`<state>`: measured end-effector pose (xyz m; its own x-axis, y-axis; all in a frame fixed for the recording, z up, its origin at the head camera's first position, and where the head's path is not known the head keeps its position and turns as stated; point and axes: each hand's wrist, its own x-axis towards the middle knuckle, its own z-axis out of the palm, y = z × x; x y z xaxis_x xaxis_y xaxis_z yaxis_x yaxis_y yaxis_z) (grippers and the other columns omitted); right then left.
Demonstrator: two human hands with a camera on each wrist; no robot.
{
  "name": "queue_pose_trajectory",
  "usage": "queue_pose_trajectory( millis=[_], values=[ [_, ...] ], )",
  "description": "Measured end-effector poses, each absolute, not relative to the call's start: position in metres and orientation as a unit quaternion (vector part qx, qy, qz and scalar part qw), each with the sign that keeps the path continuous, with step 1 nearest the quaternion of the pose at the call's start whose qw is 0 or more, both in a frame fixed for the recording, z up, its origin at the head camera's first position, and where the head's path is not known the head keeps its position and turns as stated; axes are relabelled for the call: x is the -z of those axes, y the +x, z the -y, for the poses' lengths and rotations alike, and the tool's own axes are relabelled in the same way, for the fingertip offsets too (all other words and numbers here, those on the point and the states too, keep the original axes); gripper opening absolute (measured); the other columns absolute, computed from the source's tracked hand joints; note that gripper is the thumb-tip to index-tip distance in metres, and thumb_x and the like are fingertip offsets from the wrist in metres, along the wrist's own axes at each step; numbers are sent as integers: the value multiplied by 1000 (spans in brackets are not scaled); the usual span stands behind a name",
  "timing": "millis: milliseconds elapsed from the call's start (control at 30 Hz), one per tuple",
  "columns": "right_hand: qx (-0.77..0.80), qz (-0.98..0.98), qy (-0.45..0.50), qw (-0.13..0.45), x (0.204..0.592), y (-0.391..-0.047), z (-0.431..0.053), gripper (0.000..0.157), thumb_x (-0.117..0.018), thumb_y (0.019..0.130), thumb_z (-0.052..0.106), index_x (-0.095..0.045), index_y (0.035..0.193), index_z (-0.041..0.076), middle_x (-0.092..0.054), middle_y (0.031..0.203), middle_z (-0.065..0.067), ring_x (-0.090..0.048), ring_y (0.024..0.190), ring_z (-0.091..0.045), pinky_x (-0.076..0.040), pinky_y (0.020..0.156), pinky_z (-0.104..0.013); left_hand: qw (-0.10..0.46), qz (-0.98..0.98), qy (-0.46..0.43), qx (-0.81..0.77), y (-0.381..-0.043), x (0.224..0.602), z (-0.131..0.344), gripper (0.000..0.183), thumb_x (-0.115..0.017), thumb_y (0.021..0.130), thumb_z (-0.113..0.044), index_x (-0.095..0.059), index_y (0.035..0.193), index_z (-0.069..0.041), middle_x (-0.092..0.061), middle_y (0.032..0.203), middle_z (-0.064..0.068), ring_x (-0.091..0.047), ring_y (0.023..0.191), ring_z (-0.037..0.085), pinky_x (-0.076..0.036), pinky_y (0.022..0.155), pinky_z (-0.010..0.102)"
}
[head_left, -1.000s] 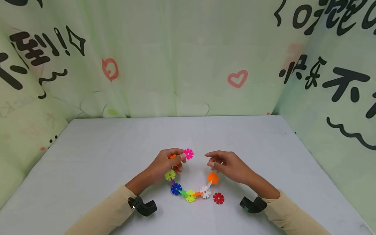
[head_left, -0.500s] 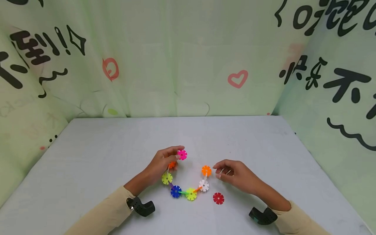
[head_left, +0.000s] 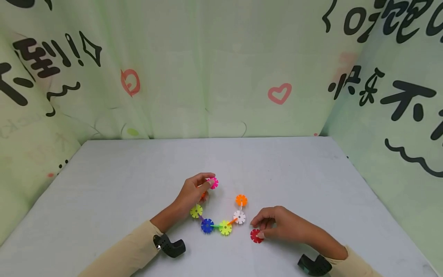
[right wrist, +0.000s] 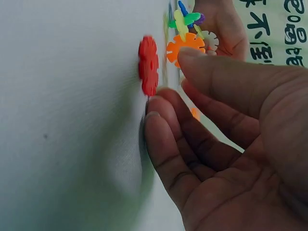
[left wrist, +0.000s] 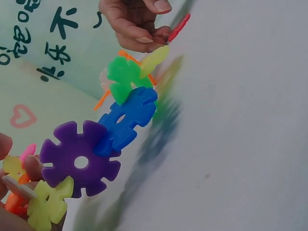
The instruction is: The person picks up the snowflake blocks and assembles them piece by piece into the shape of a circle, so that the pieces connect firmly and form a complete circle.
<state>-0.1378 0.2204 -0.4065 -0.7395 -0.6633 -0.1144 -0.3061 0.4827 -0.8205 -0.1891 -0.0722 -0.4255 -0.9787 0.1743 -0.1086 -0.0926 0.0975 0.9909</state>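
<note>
My left hand [head_left: 188, 196] pinches a pink notched plastic disc [head_left: 214, 183] at one end of a curved chain of snowflake building discs. Along the chain come a yellow-green disc [head_left: 196, 211], a blue disc [head_left: 207, 226], a yellow disc [head_left: 225, 227], a white disc [head_left: 239, 217] and an orange disc [head_left: 241, 200] at the other end. A purple disc [left wrist: 62, 156] joins the blue one in the left wrist view. My right hand [head_left: 288, 225] is at a loose red disc [right wrist: 149, 66]; its fingertips are beside the disc, thumb apart from them.
A white-covered table [head_left: 138, 165] lies under the hands. A pale green curtain [head_left: 207, 77] with writing and hearts stands behind it and along both sides. Each wrist wears a black camera mount [head_left: 169, 246].
My right hand has moved away from the chain's orange end, down to the red disc. My left hand shifted slightly left with the pink disc, and the chain's orange end swung left.
</note>
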Motion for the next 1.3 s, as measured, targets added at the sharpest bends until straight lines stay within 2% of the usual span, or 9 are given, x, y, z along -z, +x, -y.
queue_pose_trajectory(
  millis=[467,700,867,1033,1300],
  values=[
    [388,-836,-316,224,407,-138,-213,29,-77,80,5,-71,107,14,-60,100,4,-58,82,-12,-51,72,-25,119,-725,30,-678,-188,426,72,31,-54,100,-15,-61,129,-9,-55,98,13,-46,57,16,-39,50,22],
    [335,-850,-317,255,403,-142,-206,22,-81,79,12,-70,96,21,-57,88,11,-54,79,-8,-49,70,-23,127,-723,21,-679,-185,426,70,30,-53,100,-14,-61,129,-10,-56,97,13,-44,56,16,-38,49,22],
    [331,-848,-316,267,400,-143,-205,22,-79,79,6,-65,88,20,-59,79,11,-54,70,-6,-49,64,-23,128,-723,24,-679,-184,425,67,31,-53,99,-13,-61,129,-10,-56,97,11,-45,58,16,-38,50,23],
    [338,-840,-324,276,397,-147,-203,17,-74,83,5,-67,84,20,-63,74,10,-54,65,-4,-49,62,-23,121,-724,15,-679,-184,424,68,32,-54,97,-11,-61,127,-10,-57,95,13,-47,59,17,-38,49,22],
    [387,-832,-324,232,393,-153,-206,13,-72,87,4,-72,97,13,-67,88,7,-61,77,-10,-53,73,-26,133,-719,21,-682,-183,422,64,36,-52,97,-11,-60,132,-13,-59,95,12,-45,56,16,-36,48,22]
  ],
)
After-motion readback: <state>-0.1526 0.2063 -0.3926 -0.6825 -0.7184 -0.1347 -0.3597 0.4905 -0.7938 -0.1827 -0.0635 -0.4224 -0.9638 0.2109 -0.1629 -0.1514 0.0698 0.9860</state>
